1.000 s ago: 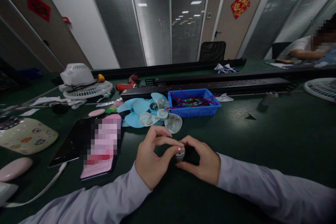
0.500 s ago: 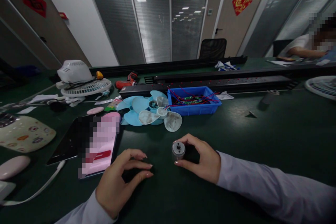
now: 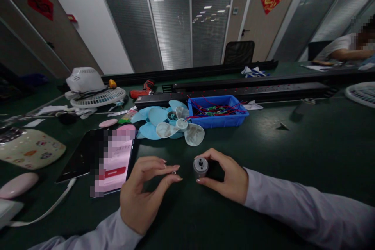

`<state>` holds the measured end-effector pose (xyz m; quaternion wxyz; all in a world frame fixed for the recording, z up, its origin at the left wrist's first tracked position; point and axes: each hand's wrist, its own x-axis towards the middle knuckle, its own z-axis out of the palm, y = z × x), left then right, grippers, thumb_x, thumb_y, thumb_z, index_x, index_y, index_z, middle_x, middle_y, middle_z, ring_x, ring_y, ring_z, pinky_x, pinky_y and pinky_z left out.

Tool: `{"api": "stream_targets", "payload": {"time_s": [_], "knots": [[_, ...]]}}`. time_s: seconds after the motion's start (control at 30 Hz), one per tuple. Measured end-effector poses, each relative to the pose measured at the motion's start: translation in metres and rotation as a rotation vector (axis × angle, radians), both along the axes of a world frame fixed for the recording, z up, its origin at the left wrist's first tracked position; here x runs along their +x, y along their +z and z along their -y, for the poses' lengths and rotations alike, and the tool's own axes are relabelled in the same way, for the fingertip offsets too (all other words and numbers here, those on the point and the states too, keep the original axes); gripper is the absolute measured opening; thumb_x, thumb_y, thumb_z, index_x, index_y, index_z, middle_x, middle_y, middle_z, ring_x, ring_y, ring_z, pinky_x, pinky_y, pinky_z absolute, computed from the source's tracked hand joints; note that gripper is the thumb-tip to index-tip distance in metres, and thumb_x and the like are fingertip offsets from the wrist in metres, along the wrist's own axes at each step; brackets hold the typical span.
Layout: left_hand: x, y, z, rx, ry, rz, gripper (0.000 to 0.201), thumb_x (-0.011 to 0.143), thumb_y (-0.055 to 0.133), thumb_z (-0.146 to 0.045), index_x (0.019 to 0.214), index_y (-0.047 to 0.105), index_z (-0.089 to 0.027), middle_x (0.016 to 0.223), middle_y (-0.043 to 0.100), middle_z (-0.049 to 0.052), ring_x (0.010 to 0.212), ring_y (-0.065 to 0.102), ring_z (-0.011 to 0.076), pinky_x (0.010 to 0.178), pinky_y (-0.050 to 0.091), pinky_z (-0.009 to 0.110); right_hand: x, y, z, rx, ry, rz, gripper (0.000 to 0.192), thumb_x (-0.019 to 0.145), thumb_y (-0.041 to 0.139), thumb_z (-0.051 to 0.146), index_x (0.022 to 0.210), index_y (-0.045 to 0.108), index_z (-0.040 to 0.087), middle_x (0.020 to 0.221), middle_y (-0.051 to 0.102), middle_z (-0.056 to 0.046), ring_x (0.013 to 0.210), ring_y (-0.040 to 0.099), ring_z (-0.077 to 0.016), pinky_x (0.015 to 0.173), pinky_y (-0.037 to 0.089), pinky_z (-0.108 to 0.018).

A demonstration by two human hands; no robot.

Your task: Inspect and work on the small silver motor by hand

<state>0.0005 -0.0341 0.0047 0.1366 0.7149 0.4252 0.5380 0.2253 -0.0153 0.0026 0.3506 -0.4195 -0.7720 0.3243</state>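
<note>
My right hand (image 3: 225, 177) grips a small silver cylindrical motor (image 3: 200, 166), holding it upright on the dark green table (image 3: 293, 156) with its round end face up. My left hand (image 3: 146, 193) hovers a little to the left of the motor, its thumb and forefinger pinching a tiny ring-shaped metal part (image 3: 174, 172). The two hands are apart. Both arms wear pale lilac sleeves.
A phone (image 3: 113, 162) lies left of my left hand, over a dark tablet (image 3: 76, 158). Behind are blue and clear fan blades (image 3: 170, 125), a blue bin (image 3: 218, 111) of wired parts, a white fan (image 3: 90, 90) and a red screwdriver (image 3: 142, 91). Another person (image 3: 342, 49) sits far right.
My left hand drew away from the motor, dropped to the table at the left, then rose again toward the motor with a tiny ring pinched in its fingertips. The right hand kept hold of the motor.
</note>
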Motion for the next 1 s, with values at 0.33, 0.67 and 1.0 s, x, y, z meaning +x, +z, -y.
{"api": "stream_targets", "payload": {"time_s": [0.33,0.67,1.0], "knots": [[0.053,0.001,-0.021,0.064,-0.074,0.113,0.035,0.07,0.076,-0.01,0.093,0.052,-0.02,0.079,0.066,-0.001,0.087,0.057,0.0164,0.081,0.046,0.031,-0.001,-0.001,0.0,0.036,0.003,0.013,0.032,0.07,0.074,0.022,0.096,0.056,0.019,0.089,0.062,-0.003,0.085,0.059,-0.0206,0.075,0.047,-0.035],[0.047,0.003,-0.024,0.105,-0.131,-0.036,0.02,0.078,0.069,-0.012,0.094,0.062,-0.021,0.085,0.067,0.002,0.089,0.058,0.0192,0.078,0.047,0.034,-0.001,-0.002,-0.001,0.041,0.008,0.001,0.034,0.07,0.074,0.022,0.098,0.055,0.019,0.092,0.063,-0.003,0.087,0.06,-0.021,0.078,0.047,-0.036],[0.036,-0.003,-0.014,-0.262,-0.174,-0.117,0.082,0.065,0.08,-0.035,0.13,0.031,-0.027,0.123,0.058,0.01,0.114,0.056,0.0291,0.093,0.044,0.049,0.001,0.01,0.006,0.117,0.028,-0.188,0.044,0.076,0.063,0.014,0.119,0.053,0.019,0.112,0.062,-0.007,0.097,0.06,-0.0197,0.087,0.048,-0.035]]}}
